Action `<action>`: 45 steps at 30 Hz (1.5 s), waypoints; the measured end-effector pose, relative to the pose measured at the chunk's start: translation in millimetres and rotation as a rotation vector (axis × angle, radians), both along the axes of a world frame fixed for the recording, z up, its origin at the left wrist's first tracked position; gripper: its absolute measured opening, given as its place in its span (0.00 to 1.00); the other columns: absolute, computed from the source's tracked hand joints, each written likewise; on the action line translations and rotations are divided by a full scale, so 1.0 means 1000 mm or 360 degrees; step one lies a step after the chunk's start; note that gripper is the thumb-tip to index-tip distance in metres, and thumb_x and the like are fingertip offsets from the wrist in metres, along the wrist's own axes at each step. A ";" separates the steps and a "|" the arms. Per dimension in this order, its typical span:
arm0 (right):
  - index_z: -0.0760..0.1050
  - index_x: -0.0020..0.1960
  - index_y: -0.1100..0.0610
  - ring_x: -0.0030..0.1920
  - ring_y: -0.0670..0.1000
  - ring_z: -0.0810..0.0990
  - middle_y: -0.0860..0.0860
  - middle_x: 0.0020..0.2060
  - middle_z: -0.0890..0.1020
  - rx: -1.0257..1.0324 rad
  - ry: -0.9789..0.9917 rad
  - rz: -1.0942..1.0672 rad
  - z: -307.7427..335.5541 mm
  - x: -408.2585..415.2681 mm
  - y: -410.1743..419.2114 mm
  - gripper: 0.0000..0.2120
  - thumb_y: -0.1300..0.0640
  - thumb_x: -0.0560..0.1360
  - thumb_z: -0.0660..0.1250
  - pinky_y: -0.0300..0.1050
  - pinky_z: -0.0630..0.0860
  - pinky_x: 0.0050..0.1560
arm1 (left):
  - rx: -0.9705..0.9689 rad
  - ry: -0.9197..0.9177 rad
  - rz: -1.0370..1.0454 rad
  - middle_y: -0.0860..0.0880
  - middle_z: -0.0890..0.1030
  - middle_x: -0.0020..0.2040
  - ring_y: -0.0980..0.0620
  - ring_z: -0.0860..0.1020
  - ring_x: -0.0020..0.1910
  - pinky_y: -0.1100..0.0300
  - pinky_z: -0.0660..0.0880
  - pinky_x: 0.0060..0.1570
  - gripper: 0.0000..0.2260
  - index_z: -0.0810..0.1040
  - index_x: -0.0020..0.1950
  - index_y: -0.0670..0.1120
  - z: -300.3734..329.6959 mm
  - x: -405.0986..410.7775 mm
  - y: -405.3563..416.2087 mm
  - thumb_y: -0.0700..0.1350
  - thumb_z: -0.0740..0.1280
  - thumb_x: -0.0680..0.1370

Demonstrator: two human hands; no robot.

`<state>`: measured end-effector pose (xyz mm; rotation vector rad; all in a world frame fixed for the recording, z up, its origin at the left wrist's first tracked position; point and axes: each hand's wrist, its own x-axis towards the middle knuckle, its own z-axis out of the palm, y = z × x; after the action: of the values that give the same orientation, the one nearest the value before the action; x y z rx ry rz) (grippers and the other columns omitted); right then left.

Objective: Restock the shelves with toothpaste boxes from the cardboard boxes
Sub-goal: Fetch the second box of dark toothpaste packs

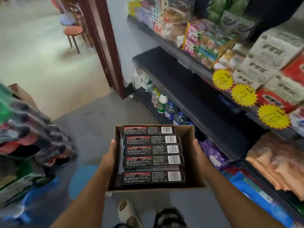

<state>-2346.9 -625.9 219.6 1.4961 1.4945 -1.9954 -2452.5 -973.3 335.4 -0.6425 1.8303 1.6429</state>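
Observation:
An open cardboard box (190,135) is carried at waist height in the lower middle of the head view. Several black toothpaste boxes (152,149) lie flat in it, barcodes up, stacked in a row from near to far. My left hand (109,155) grips the box's left wall and my right hand (198,153) grips its right wall. To the right runs a dark shelf (189,89) with a long bare stretch just beyond the box.
The shelf above holds packaged goods (204,40) and yellow price tags (243,94). Bottles (162,103) stand on the lowest shelf. Stacked goods (29,134) fill the left side. A doorway with a dark red frame (105,46) and a stool (73,32) lie ahead.

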 end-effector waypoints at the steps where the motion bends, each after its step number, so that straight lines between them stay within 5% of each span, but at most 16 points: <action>1: 0.79 0.58 0.39 0.54 0.61 0.83 0.52 0.55 0.83 0.0011 -0.0012 -0.0012 -0.005 -0.015 0.001 0.44 0.15 0.51 0.60 0.68 0.72 0.58 | 0.0063 0.0031 -0.0034 0.40 0.84 0.51 0.41 0.83 0.50 0.43 0.77 0.55 0.35 0.82 0.55 0.43 0.000 -0.023 0.003 0.73 0.56 0.72; 5: 0.79 0.55 0.36 0.54 0.59 0.83 0.49 0.55 0.84 -0.0021 -0.0054 -0.0079 -0.021 -0.080 0.005 0.43 0.14 0.50 0.57 0.66 0.73 0.58 | 0.0083 0.0068 -0.0174 0.39 0.84 0.52 0.39 0.82 0.52 0.39 0.75 0.59 0.34 0.82 0.56 0.44 -0.007 -0.111 0.011 0.71 0.56 0.74; 12: 0.81 0.58 0.49 0.55 0.62 0.82 0.57 0.53 0.84 -0.0221 0.0059 -0.0090 0.025 -0.195 -0.011 0.40 0.20 0.62 0.58 0.64 0.74 0.60 | 0.0143 0.0082 -0.0284 0.33 0.81 0.53 0.34 0.80 0.54 0.37 0.74 0.59 0.33 0.79 0.58 0.39 -0.025 -0.233 0.040 0.67 0.54 0.77; 19: 0.82 0.56 0.52 0.55 0.62 0.82 0.59 0.54 0.84 -0.0274 0.0074 -0.0241 0.022 -0.267 0.015 0.37 0.24 0.65 0.62 0.64 0.75 0.60 | 0.0253 -0.0005 -0.0346 0.35 0.82 0.51 0.37 0.82 0.49 0.43 0.80 0.50 0.30 0.78 0.57 0.39 -0.028 -0.308 0.069 0.63 0.52 0.79; 23: 0.81 0.58 0.54 0.55 0.62 0.82 0.59 0.54 0.83 -0.0234 0.0011 -0.0196 0.023 -0.288 0.026 0.42 0.21 0.64 0.59 0.64 0.75 0.60 | 0.0258 -0.0063 -0.0405 0.36 0.81 0.56 0.34 0.79 0.57 0.35 0.72 0.61 0.38 0.79 0.61 0.42 -0.037 -0.342 0.080 0.74 0.58 0.71; 29: 0.83 0.53 0.49 0.54 0.62 0.83 0.57 0.53 0.84 -0.0162 -0.0067 -0.0387 0.005 -0.304 0.034 0.39 0.20 0.60 0.62 0.65 0.75 0.58 | 0.0133 -0.0082 -0.0496 0.37 0.83 0.52 0.36 0.81 0.53 0.38 0.74 0.59 0.35 0.81 0.56 0.43 -0.048 -0.387 0.100 0.72 0.57 0.71; 35: 0.82 0.53 0.55 0.50 0.61 0.84 0.59 0.47 0.85 -0.0215 0.0068 -0.0568 0.000 -0.324 0.016 0.32 0.29 0.75 0.54 0.64 0.77 0.58 | -0.0142 -0.0133 -0.0681 0.42 0.85 0.47 0.40 0.83 0.49 0.39 0.75 0.58 0.37 0.84 0.49 0.48 -0.076 -0.447 0.117 0.77 0.54 0.68; 42: 0.81 0.56 0.55 0.51 0.62 0.84 0.59 0.49 0.85 -0.0257 -0.0014 -0.1041 -0.054 -0.380 -0.017 0.35 0.26 0.68 0.62 0.63 0.77 0.58 | -0.0186 -0.0321 -0.0852 0.38 0.84 0.52 0.37 0.82 0.52 0.39 0.76 0.57 0.35 0.82 0.56 0.44 -0.117 -0.541 0.142 0.73 0.55 0.73; 45: 0.81 0.58 0.54 0.52 0.60 0.83 0.57 0.50 0.85 -0.0266 -0.0012 -0.1249 -0.090 -0.417 -0.043 0.40 0.23 0.62 0.65 0.60 0.76 0.60 | -0.0185 -0.0305 -0.1010 0.39 0.85 0.46 0.40 0.83 0.45 0.48 0.79 0.46 0.28 0.82 0.50 0.42 -0.150 -0.593 0.148 0.65 0.55 0.79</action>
<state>-2763.5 -669.0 130.1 2.2258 0.7401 -2.4068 -3045.1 -825.4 185.6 -0.2121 1.7534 1.0274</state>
